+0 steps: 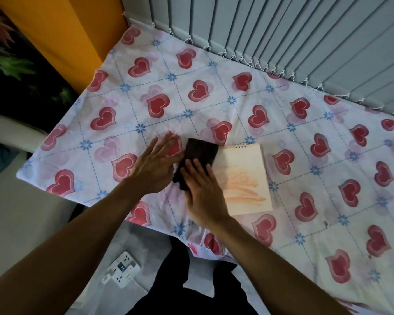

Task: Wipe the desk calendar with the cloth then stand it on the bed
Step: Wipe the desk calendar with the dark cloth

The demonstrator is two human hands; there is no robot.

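The desk calendar lies flat on the bed, pale peach with a spiral binding at its far edge. A dark brown cloth lies over the calendar's left edge. My right hand rests flat on the cloth's near part, fingers spread, pressing it down. My left hand lies flat on the sheet just left of the cloth, fingers extended and touching or nearly touching the cloth's left edge. The left part of the calendar is hidden under the cloth and my right hand.
The bed has a white sheet with red hearts and blue flowers. Grey vertical blinds run along its far side. An orange panel stands at the far left. A white power strip lies on the floor by my legs.
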